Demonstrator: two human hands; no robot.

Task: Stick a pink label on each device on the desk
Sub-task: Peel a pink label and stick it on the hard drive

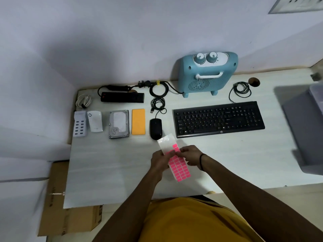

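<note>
While the left hand [160, 160] grips the label sheet [177, 165], right hand [189, 154] pinches its upper part — just above the desk [111, 163].

A home office corner: white desk [104, 172] against the wall bearing keyboard [218, 119] and mouse [155, 128].

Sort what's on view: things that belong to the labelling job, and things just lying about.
Job: label sheet, held by left hand and right hand; keyboard, mouse, hard drive, blue heater, power strip.
Lying about: cardboard box, white cable.
</note>
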